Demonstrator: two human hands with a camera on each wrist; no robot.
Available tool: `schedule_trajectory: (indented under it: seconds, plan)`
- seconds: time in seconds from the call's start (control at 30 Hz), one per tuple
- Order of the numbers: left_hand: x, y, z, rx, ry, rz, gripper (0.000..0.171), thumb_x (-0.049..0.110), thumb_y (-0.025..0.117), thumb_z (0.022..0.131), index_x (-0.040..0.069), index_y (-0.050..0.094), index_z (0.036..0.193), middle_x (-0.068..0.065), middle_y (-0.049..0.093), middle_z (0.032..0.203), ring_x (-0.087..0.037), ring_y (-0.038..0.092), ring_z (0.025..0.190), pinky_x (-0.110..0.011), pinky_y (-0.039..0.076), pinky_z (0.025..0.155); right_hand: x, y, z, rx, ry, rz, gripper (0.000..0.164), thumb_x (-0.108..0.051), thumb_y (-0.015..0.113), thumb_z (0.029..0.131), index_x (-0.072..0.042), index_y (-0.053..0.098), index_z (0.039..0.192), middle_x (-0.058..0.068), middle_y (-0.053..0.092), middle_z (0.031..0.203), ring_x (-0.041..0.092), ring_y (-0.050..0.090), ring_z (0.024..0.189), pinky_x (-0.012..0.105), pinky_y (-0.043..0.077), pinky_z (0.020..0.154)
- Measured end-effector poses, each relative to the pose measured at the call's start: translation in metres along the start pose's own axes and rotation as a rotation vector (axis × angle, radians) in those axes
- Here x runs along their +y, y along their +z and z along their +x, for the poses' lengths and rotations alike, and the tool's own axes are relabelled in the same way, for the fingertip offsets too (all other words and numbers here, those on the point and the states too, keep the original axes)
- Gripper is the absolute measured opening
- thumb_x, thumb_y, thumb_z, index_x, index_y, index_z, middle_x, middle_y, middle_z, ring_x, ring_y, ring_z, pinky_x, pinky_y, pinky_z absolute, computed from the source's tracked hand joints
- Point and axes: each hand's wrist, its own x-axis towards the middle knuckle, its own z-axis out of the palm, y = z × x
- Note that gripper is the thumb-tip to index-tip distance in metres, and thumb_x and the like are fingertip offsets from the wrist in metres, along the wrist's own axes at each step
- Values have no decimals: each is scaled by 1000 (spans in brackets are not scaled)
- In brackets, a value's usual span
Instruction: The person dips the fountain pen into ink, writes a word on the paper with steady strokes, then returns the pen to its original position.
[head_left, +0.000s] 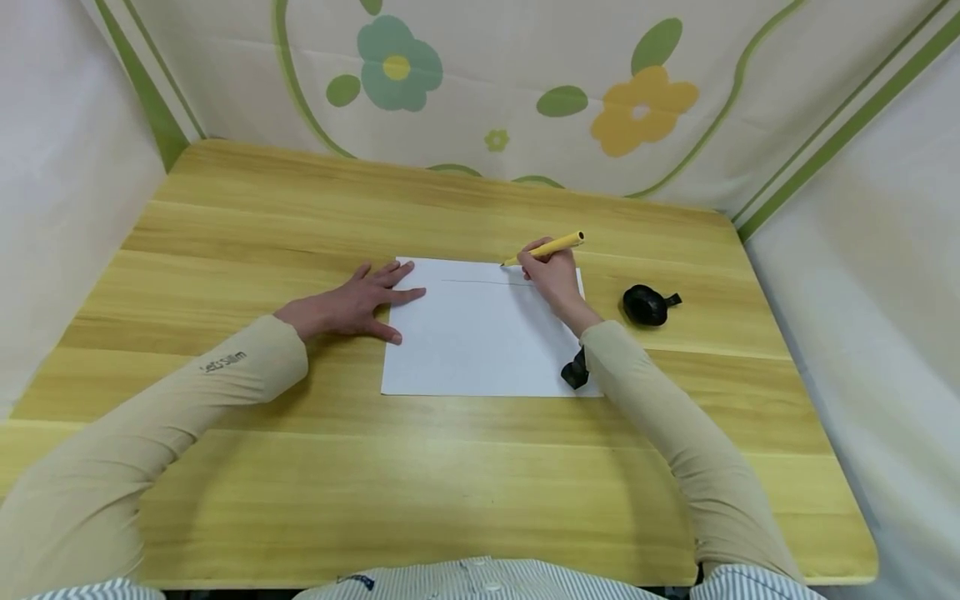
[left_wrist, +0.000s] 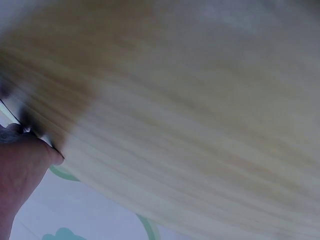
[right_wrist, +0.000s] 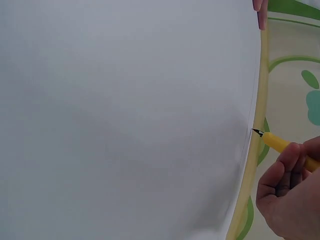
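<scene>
A white sheet of paper (head_left: 472, 350) lies on the wooden table. One thin dark line (head_left: 487, 282) runs across it near the far edge. My right hand (head_left: 553, 282) pinches a yellow pen (head_left: 557, 245), its dark tip right at the paper's far edge. In the right wrist view, the pen (right_wrist: 278, 143) slants down to that edge between thumb and fingers. My left hand (head_left: 362, 302) rests with spread fingers on the table and the paper's left edge. Only part of the left hand (left_wrist: 25, 165) shows in the left wrist view.
A round black object with a short tab (head_left: 645, 306) lies on the table right of the paper. A small black piece (head_left: 575, 372) shows beside my right sleeve, over the paper's near right corner. A flower-patterned curtain (head_left: 480, 100) hangs behind the table (head_left: 375, 483).
</scene>
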Motion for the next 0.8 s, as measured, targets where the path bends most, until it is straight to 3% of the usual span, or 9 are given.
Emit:
schedule_trajectory:
  seconds: [0.23,0.8]
  plan:
    - [1,-1,1,4,-4,1,83,46,69,82,13,31,148,-21,1,159,-41,0,146,-67,-3,110,0,0,-1,6,7,-9,7,-13,60,88,-8,61,92,0,59,74,9,56,63,31,49,66]
    - [-3,1,2,-9,-15,10,84,47,68,81,15,30,149,-19,-1,159,-40,-1,147,-66,-3,110,7,-1,-5,39,3,-11,10,-13,61,87,-6,62,94,-3,58,70,6,55,60,21,47,60]
